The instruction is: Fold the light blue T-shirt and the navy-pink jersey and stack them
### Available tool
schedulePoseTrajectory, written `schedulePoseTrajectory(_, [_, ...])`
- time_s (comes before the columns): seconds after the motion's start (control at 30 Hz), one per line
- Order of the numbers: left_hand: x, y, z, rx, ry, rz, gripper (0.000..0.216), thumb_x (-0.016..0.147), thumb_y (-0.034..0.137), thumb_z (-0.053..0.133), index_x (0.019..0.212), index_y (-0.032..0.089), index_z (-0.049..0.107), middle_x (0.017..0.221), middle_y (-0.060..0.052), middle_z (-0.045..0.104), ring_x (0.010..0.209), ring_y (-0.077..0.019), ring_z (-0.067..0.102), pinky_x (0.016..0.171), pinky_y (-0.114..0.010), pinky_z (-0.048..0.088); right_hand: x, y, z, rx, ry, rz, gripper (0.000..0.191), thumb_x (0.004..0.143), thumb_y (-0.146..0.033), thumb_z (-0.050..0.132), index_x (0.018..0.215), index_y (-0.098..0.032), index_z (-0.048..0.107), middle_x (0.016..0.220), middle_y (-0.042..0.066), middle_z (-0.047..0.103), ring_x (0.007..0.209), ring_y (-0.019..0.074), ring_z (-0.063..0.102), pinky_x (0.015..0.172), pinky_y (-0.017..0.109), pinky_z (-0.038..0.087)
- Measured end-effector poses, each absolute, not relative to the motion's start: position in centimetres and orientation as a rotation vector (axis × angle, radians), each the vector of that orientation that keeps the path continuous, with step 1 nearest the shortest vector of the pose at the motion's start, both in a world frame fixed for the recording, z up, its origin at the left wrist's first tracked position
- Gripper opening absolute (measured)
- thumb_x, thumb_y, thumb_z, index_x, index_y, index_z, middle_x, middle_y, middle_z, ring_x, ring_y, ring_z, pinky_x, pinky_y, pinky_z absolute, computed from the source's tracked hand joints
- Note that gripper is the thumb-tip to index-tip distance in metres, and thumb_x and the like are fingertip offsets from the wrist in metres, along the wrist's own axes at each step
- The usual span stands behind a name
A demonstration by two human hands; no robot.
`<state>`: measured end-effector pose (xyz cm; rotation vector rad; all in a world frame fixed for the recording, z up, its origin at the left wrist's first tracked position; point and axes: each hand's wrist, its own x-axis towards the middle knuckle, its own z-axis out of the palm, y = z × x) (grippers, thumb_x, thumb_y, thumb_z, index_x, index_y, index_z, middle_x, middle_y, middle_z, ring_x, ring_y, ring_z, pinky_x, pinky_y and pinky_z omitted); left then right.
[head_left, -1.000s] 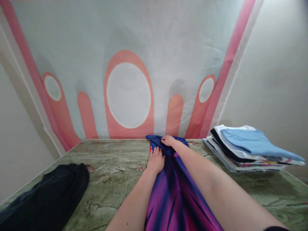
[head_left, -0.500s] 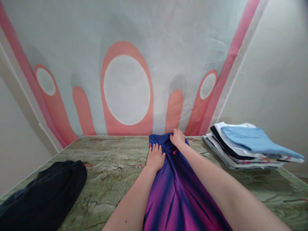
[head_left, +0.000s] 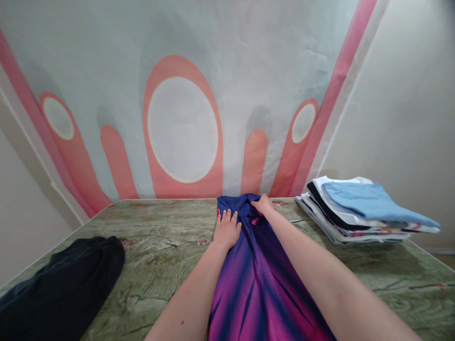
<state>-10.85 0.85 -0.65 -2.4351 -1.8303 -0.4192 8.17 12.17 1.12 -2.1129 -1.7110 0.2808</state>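
Note:
A shiny purple garment (head_left: 245,289) with dark blue streaks lies lengthwise on the table, its navy end near the far edge. My left hand (head_left: 227,230) rests flat on its left side, fingers spread, just below a small red tag (head_left: 218,213) at the border. At the upper right, my right hand (head_left: 263,204) pinches a fold of the navy cloth between thumb and fingers. Creases run down from between both hands, and a small magenta bit shows under the right one. My right forearm hides part of the garment's right side.
A stack of folded clothes (head_left: 355,227), light blue on top, stands at the table's right. Dark crumpled cloth (head_left: 71,284) lies at the left front. Behind the wood-patterned table (head_left: 159,270) rises a wall sheet (head_left: 284,57) with pink shapes.
My right hand has drawn the navy fold slightly inward and its fingers have closed on it. My left hand stays flat on the garment. The whole view has shifted a little.

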Motion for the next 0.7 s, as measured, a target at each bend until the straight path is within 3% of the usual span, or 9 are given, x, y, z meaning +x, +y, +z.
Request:
schedulePoseTrajectory(0.1, [-10.84, 0.85, -0.67, -2.44, -1.827, -0.424, 0.055, 0.096, 0.042, 0.032, 0.145, 0.017, 0.037, 0.151, -0.013, 0.035, 0.141, -0.029, 0.025, 0.114, -0.05, 0.02, 8.38, 12.51, 1.51, -2.118, -1.728, 0.336, 0.037, 0.071, -0.041, 0.07, 0.097, -0.015, 0.067, 0.093, 0.013, 0.071, 0.089, 0.0257, 0.067, 0.071, 0.029, 0.049])
schedulePoseTrajectory(0.2, [-10.87, 0.75, -0.63, -2.446, -1.822, -0.425, 0.055, 0.096, 0.042, 0.032, 0.145, 0.017, 0.037, 0.15, -0.014, 0.036, 0.141, -0.0289, 0.026, 0.114, -0.05, 0.02, 8.14, 12.72, 1.98, -2.069, -1.767, 0.354, 0.025, 0.073, -0.037, 0.068, 0.09, -0.019, 0.069, 0.088, 0.008, 0.072, 0.086, 0.0229, 0.068, 0.072, 0.027, 0.048])
schedulePoseTrajectory(0.37, [-10.92, 0.65, -0.63, -2.446, -1.814, -0.438, 0.053, 0.096, 0.042, 0.032, 0.144, 0.019, 0.038, 0.15, -0.013, 0.036, 0.14, -0.0292, 0.028, 0.114, -0.05, 0.02, 7.53, 12.2, 1.77, -2.06, -1.734, 0.31, 0.032, 0.089, -0.038, 0.048, 0.108, -0.016, 0.063, 0.106, 0.012, 0.069, 0.098, 0.0223, 0.065, 0.079, 0.029, 0.048])
schedulePoseTrajectory(0.47, [-10.93, 0.67, -0.59, -2.475, -1.806, -0.439, 0.051, 0.097, 0.04, 0.031, 0.144, 0.023, 0.038, 0.151, -0.008, 0.036, 0.14, -0.0296, 0.027, 0.114, -0.052, 0.019, 7.75, 12.07, 1.39, -2.128, -1.716, 0.336, 0.046, 0.085, -0.046, 0.057, 0.113, -0.01, 0.06, 0.112, 0.02, 0.065, 0.103, 0.0286, 0.063, 0.08, 0.034, 0.049])
schedulePoseTrajectory(0.57, [-10.99, 0.66, -0.52, -2.505, -1.79, -0.43, 0.049, 0.097, 0.039, 0.031, 0.144, 0.028, 0.038, 0.151, -0.005, 0.036, 0.14, -0.0297, 0.027, 0.113, -0.054, 0.02, 7.96, 12.48, 1.37, -2.139, -1.779, 0.423, 0.041, 0.08, -0.044, 0.067, 0.107, -0.013, 0.064, 0.109, 0.016, 0.065, 0.101, 0.0266, 0.063, 0.082, 0.034, 0.05])
schedulePoseTrajectory(0.7, [-11.09, 0.66, -0.56, -2.503, -1.773, -0.43, 0.048, 0.097, 0.04, 0.031, 0.144, 0.031, 0.036, 0.151, -0.004, 0.036, 0.14, -0.0294, 0.029, 0.112, -0.055, 0.02, 7.65, 13.02, 1.6, -2.104, -1.839, 0.462, 0.032, 0.092, -0.035, 0.057, 0.119, -0.017, 0.056, 0.119, 0.008, 0.058, 0.1, 0.0205, 0.06, 0.085, 0.041, 0.052])
